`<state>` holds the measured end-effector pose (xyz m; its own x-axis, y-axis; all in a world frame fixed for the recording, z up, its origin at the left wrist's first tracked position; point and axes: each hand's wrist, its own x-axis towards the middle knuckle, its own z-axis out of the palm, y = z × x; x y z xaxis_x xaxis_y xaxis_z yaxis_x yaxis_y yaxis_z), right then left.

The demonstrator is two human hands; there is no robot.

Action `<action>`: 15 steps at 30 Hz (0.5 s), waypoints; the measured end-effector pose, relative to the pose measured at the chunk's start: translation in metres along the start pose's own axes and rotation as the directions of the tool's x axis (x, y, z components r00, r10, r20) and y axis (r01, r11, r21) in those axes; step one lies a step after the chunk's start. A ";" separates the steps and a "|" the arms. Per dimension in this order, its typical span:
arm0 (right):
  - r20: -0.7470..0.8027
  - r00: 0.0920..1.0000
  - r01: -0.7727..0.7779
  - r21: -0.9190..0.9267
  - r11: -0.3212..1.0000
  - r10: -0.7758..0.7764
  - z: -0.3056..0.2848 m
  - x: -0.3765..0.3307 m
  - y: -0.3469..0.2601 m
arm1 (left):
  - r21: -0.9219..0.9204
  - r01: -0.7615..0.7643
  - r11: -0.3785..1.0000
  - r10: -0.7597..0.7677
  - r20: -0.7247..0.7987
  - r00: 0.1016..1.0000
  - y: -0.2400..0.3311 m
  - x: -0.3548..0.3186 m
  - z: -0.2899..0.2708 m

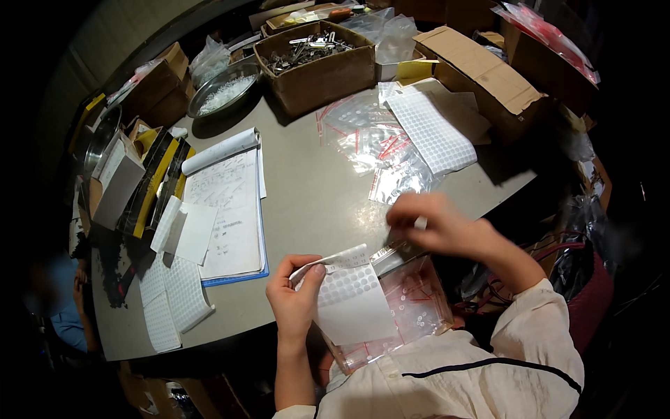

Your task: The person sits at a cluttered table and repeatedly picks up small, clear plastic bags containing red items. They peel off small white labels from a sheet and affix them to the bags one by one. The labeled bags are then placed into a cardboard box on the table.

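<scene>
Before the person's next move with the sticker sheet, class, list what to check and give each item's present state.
1. Left hand grips sticker sheet: ok.
2. Right hand pinches something small and white: ok; whether it is a sticker, cannot tell.
3. Clear bags lie under the sheet, within reach: ok.
4. Bag mouth open: cannot tell.
5. Spare sheets on the table: ok.
6. Notebook apart from the hands: ok.

White sticker sheet (352,300) in left hand (296,297), over clear red-zip bags (412,300); more bags (380,143) + dotted sheet (433,129) mid-table; brown cartons (317,63) at back; yellow-black boxes (157,181) left
</scene>
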<state>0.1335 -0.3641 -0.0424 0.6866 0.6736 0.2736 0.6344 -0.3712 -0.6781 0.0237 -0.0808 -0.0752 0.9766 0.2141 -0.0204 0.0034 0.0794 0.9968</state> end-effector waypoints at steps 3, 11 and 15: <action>0.044 0.948 -0.307 -0.124 0.944 0.314 -0.038 0.020 0.022 | 0.025 -0.025 0.999 0.025 -0.004 1.000 0.001 -0.001 0.001; 0.057 0.948 -0.270 -0.381 0.884 0.314 -0.035 0.027 0.045 | 0.027 -0.062 0.998 0.063 -0.024 0.998 -0.004 0.000 0.001; 0.086 0.925 -0.306 -0.405 0.862 0.369 -0.031 0.026 0.019 | -0.028 -0.083 0.996 0.082 -0.043 0.996 -0.002 -0.002 0.001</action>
<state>0.1749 -0.3736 -0.0268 0.8389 0.5413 -0.0560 0.4801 -0.7847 -0.3921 0.0222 -0.0819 -0.0768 0.9635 0.2612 0.0583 -0.0841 0.0887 0.9925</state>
